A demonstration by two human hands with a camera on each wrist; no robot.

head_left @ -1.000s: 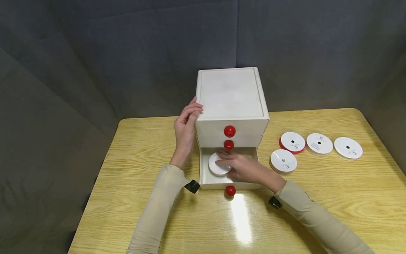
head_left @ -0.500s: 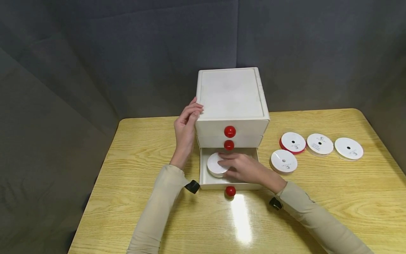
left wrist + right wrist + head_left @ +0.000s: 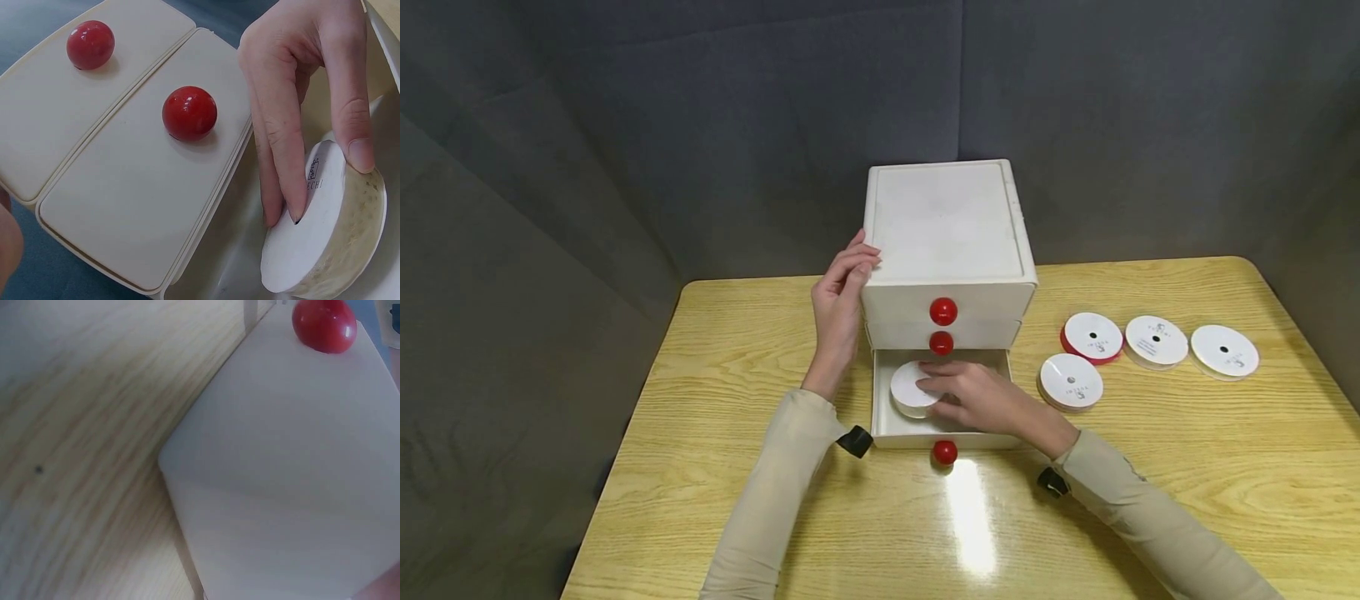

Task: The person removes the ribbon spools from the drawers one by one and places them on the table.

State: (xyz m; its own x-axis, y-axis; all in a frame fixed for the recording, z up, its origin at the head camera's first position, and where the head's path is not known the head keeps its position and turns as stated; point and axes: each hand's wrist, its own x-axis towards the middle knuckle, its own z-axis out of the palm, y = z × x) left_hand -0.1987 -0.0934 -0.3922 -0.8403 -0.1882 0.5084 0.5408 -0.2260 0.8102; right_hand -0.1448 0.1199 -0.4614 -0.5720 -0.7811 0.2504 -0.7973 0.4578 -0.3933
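Note:
In the head view my left hand (image 3: 842, 287) rests against the upper left edge of a white drawer cabinet (image 3: 947, 221), fingertips over its top. The bottom drawer (image 3: 977, 440) is pulled out. Inside it, toward the left, lies a ribbon spool (image 3: 912, 387) with white faces. My right hand (image 3: 981, 398) reaches in from the right and holds this spool. The left wrist view shows cream ribbon around the spool, my right thumb at its rim and fingertips on the white face near the centre hole. In the right wrist view the drawer front (image 3: 281, 444) fills most of the picture.
Several more ribbon spools lie flat on the wooden table (image 3: 737, 400) right of the cabinet, one with red ribbon (image 3: 1093, 337) and another nearest the drawer (image 3: 1070, 382). Two upper drawers with red knobs (image 3: 943, 311) are closed. A dark curtain (image 3: 737, 142) hangs behind.
The spool has shifted slightly left inside the drawer, and my right fingers now cover less of its face. My left hand stays in place on the cabinet.

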